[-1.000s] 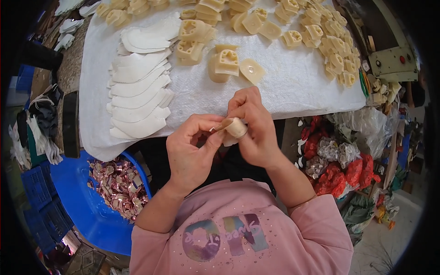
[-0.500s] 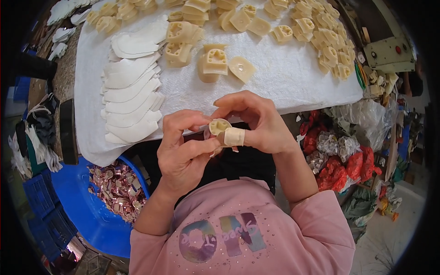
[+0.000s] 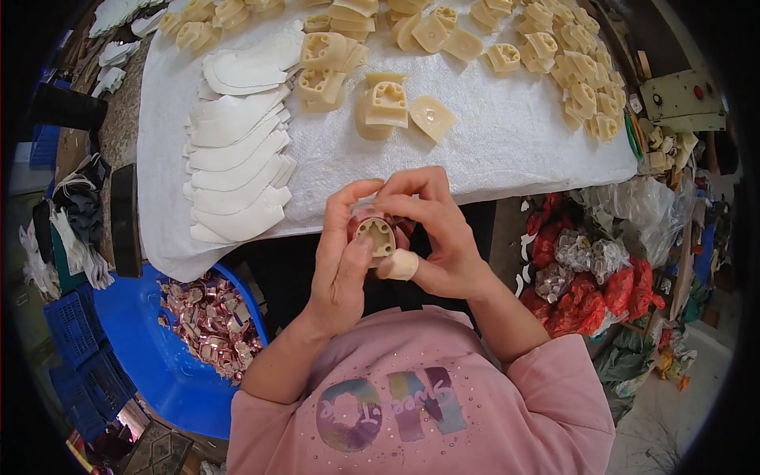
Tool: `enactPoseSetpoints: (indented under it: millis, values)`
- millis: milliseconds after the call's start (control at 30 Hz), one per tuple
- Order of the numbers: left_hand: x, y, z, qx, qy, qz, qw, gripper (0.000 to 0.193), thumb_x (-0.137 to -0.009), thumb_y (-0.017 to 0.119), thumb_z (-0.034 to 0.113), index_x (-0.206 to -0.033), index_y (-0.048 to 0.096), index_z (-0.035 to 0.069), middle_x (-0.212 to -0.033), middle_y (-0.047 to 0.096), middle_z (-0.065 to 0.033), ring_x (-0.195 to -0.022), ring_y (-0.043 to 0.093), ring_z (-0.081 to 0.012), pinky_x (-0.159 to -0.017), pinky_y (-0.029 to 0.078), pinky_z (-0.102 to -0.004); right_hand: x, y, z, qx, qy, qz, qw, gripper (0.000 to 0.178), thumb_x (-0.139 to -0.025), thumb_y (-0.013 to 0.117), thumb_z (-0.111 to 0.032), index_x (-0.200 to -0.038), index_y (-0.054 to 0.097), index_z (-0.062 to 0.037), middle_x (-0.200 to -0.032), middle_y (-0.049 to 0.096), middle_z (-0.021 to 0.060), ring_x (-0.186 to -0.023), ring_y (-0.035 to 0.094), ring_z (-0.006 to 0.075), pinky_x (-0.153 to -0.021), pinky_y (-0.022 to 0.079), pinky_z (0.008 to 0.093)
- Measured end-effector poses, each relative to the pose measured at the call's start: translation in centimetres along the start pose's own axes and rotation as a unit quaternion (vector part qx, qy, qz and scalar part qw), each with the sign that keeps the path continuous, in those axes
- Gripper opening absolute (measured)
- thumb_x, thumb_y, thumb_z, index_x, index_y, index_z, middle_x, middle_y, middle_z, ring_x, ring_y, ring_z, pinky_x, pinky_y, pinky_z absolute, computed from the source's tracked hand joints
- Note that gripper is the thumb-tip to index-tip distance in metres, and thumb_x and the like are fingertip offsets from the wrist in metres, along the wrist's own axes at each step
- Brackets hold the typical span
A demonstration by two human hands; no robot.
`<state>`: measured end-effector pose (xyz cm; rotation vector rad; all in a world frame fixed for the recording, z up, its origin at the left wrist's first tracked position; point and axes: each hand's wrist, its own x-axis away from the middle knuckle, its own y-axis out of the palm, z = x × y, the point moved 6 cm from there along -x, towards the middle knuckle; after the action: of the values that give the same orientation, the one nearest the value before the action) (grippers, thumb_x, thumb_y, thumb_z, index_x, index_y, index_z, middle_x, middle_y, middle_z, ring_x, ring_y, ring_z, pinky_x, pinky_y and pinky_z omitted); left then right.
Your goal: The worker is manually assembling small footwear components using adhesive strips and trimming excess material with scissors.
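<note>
Between both hands, in front of my body, is a cream plastic shoe heel (image 3: 381,237), its hollow, ribbed top facing up. Shiny pink covering shows around its far side. My left hand (image 3: 336,265) grips the heel from the left, thumb pressed on its rim and fingers bent behind it. My right hand (image 3: 440,231) closes on it from the right, fingers curled over the pink covering. A pale wrap (image 3: 402,265) circles the right thumb, which lies along the heel's near side. Fingers partly hide the heel's far side.
Several bare cream heels (image 3: 385,103) stand on the white-covered table (image 3: 491,150). White curved sheets (image 3: 241,158) overlap at its left. A blue basin (image 3: 150,348) holds pink shiny heels (image 3: 210,324). Red and clear plastic bags (image 3: 562,309) lie at the right.
The heel has been turned and lowered slightly; its pink covering now shows more. My left hand has moved right and steepened, its thumb on the rim. The view has shifted slightly.
</note>
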<state>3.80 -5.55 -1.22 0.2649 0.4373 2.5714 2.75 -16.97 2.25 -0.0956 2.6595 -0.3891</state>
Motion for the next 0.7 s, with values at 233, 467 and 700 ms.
enactPoseSetpoints:
  millis: [233, 467, 700]
  values:
    - [0.0, 1.2, 0.4, 0.065, 0.041, -0.045, 0.996, 0.080, -0.090, 0.033, 0.061, -0.138, 0.016, 0.001, -0.104, 0.051, -0.0093, -0.076, 0.054, -0.0122, -0.062, 0.045, -0.0231, -0.5, 1.1, 2.3, -0.335, 0.263, -0.044, 0.904, 0.018, -0.091, 0.051, -0.020, -0.098, 0.057, -0.0051, -0.106, 0.047, 0.0080, -0.071, 0.057, 0.0115, -0.044, 0.051, 0.0196]
    - [0.4, 1.2, 0.9, -0.130, 0.143, 0.071, 0.979, 0.069, -0.094, 0.031, 0.052, -0.131, 0.024, -0.006, -0.114, 0.045, -0.0157, -0.082, 0.051, -0.0093, -0.063, 0.045, -0.0191, 0.1, 2.8, 2.1, -0.360, 0.210, -0.102, 0.903, 0.015, -0.088, 0.056, -0.018, -0.086, 0.053, -0.0033, -0.106, 0.051, 0.0088, -0.065, 0.055, 0.0081, -0.042, 0.047, 0.0182]
    - [0.2, 0.6, 1.4, -0.071, 0.137, 0.132, 0.979, 0.053, -0.096, 0.037, 0.041, -0.128, 0.030, 0.000, -0.103, 0.048, -0.0092, -0.092, 0.049, -0.0109, -0.077, 0.042, -0.0223, 1.0, 3.0, 1.6, -0.204, 0.083, -0.003, 0.975, 0.031, -0.095, 0.043, -0.026, -0.115, 0.054, -0.0053, -0.097, 0.053, 0.0094, -0.092, 0.050, 0.0238, -0.083, 0.039, 0.0325]
